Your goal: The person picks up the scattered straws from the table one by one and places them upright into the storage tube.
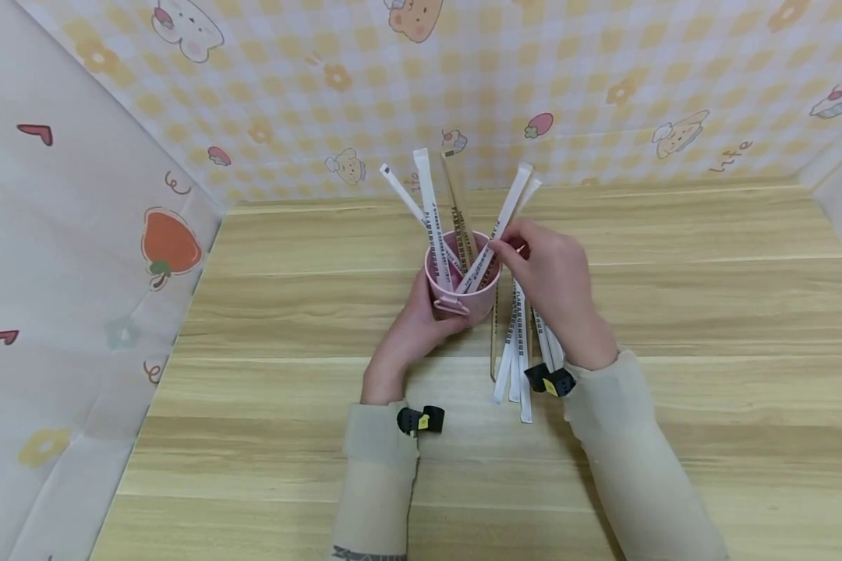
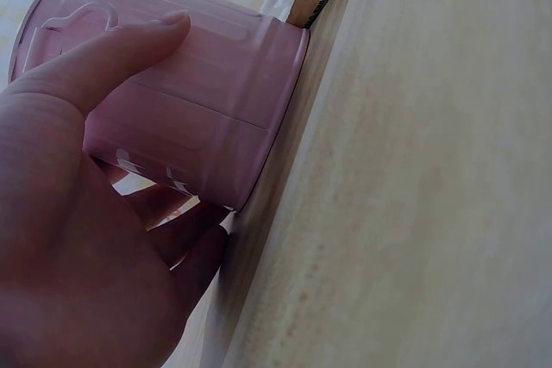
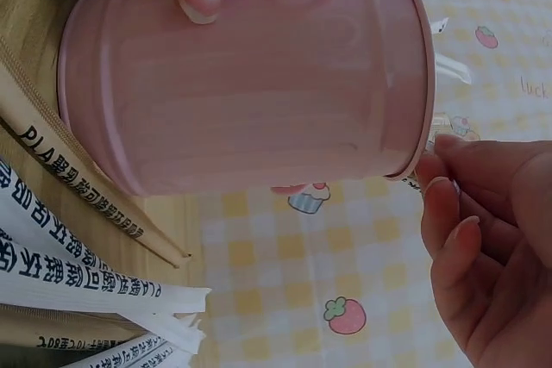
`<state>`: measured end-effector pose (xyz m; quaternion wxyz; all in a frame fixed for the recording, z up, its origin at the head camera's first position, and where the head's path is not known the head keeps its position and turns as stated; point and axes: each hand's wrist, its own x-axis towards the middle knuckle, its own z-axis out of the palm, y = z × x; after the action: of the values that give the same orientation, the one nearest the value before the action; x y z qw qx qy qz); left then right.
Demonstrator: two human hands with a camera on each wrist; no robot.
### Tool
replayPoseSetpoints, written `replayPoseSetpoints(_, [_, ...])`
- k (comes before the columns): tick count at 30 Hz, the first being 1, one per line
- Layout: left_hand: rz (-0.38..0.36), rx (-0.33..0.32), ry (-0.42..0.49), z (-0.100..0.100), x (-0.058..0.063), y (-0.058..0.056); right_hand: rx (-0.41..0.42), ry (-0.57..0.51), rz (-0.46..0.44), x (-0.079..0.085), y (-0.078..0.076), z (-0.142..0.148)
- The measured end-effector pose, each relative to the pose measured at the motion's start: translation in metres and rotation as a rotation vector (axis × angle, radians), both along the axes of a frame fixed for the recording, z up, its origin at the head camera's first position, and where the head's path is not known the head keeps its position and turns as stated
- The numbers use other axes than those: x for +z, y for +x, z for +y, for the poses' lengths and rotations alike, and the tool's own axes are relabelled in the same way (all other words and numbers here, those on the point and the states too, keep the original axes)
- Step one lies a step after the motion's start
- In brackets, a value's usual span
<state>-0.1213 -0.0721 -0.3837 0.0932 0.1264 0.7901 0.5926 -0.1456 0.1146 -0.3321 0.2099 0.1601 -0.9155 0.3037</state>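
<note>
A small pink pail (image 1: 479, 305) stands on the table with several paper-wrapped straws, white and brown, leaning out of its mouth. My left hand (image 1: 412, 329) grips the pail from its left side; in the left wrist view the thumb lies along the pink wall (image 2: 203, 66) and the fingers curl underneath. At the right of the rim, my right hand (image 1: 557, 269) pinches a white wrapped straw (image 1: 512, 195) between thumb and forefinger. The right wrist view has these fingertips right at the rim of the pail (image 3: 250, 84), with the pinched part mostly hidden.
More wrapped straws (image 1: 521, 351) lie in a loose bunch on the wooden table (image 1: 288, 312), right of the pail and partly under my right forearm. A yellow checked cloth (image 1: 491, 86) hangs behind the table, and a pale printed sheet (image 1: 63, 257) stands at the left.
</note>
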Motion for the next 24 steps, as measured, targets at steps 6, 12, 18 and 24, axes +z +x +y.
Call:
replayPoseSetpoints(6, [-0.006,-0.002,0.012,0.000,0.001,0.000,-0.018,0.013,-0.036,0.000,-0.001,0.003])
replayPoseSetpoints(12, [-0.003,-0.002,-0.007,0.001,0.002,0.001,-0.074,-0.011,-0.049,0.003,-0.002,0.015])
replayPoseSetpoints(18, [0.004,-0.008,-0.007,0.002,0.002,0.001,-0.132,-0.055,-0.170,0.002,-0.006,0.033])
replayPoseSetpoints(24, [0.004,-0.005,-0.003,0.001,0.002,0.001,-0.142,-0.029,-0.377,-0.003,-0.009,0.050])
